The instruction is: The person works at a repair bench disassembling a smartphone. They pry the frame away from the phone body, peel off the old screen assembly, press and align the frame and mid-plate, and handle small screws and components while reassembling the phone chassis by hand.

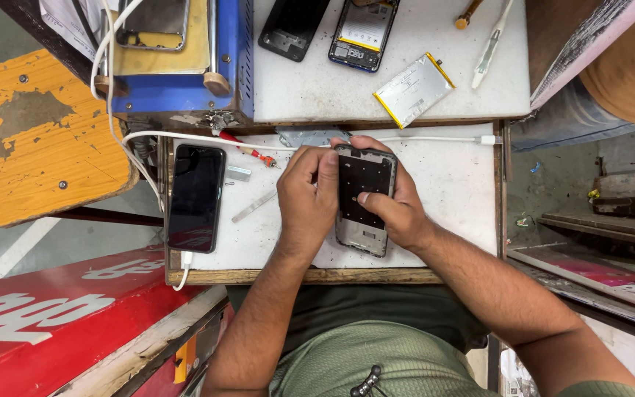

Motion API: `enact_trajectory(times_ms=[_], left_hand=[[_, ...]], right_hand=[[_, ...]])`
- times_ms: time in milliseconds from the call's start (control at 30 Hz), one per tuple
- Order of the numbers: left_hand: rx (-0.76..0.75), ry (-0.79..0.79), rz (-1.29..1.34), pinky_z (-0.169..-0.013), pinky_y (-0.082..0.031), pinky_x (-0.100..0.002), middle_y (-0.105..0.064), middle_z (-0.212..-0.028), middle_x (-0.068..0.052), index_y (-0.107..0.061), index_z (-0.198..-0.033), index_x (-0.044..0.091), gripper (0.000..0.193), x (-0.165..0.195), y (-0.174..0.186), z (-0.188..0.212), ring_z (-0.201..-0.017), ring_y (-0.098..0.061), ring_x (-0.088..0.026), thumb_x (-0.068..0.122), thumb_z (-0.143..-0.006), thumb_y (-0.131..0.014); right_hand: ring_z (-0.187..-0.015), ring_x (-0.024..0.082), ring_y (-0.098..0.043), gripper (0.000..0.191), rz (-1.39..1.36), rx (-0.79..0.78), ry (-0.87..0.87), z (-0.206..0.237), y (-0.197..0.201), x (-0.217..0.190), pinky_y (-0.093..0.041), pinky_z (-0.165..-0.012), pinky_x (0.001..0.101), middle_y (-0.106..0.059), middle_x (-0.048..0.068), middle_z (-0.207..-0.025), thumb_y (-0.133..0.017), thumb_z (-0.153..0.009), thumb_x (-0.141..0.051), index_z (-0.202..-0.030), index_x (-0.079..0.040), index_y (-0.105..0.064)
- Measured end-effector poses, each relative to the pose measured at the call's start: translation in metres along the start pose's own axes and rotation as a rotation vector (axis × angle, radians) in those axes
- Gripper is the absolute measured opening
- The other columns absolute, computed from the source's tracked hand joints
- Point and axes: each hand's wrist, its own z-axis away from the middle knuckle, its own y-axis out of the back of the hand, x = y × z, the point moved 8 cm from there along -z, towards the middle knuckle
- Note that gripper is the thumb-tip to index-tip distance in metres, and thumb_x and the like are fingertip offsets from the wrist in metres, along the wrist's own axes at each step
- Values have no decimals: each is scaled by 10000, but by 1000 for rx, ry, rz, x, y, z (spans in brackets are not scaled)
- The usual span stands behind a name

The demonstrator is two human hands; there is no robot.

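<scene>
Phone frame [363, 206], charging phone [195, 197] beside, battery [414, 90] beyond

Phone repair workshop: dismantled phones [365, 33], loose battery [414, 90].

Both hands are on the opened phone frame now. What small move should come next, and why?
Probably press along the frame's top left corner with the left hand. Its fingers already sit there on the phone frame, while the right hand cradles the other side with its thumb on the dark inner panel, steadying it over the white work board.

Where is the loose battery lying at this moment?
In the head view, the loose battery lies on the upper white board, right of the opened phone, above the hands.
</scene>
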Motion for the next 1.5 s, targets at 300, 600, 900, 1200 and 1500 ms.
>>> enact_trajectory(times_ms=[300,600,900,1200,1500], left_hand=[[73,-79,-47,-823,-564,-341,-703,-991,-95,-673,-1048,17,189,4,4,8,-915,-704,-207,180,-1091,-588],[12,-10,-24,-713,-553,-335,-688,-893,-76,-702,-1016,20,217,-6,8,-5,-806,-704,-202,185,-1098,-586],[-112,-59,166,-906,-606,-337,-671,-1080,-131,-646,-1110,-24,139,-5,4,-2,-1019,-721,-227,92,-1046,-603],[100,-19,-45,-704,-544,-332,-665,-872,-73,-661,-946,15,207,-18,-3,-1,-780,-678,-201,178,-1070,-633],[-110,-82,25,-851,-587,-337,-677,-1072,-108,-647,-1135,-9,146,-5,10,3,-972,-715,-228,92,-1056,-577]], right_hand=[[-1463,268,-497,819,6,-18,8,-2,-3,3,-443,-1259,447,-412,223,-1628,-477,-792,11,-1583,-47,-271],[-1445,254,-493,775,82,-55,49,0,-6,4,-447,-1235,432,-394,211,-1646,-458,-830,54,-1579,-54,-295],[-1476,280,-481,797,82,-31,49,-3,-7,-2,-398,-1285,450,-382,224,-1664,-440,-804,68,-1580,-47,-302],[-1529,283,-442,787,233,-76,117,-2,-13,-2,-384,-1312,459,-394,219,-1650,-438,-818,77,-1583,-43,-301],[-1519,283,-454,778,185,-89,115,-4,-12,-4,-390,-1303,452,-397,225,-1654,-445,-820,83,-1577,-48,-319]])
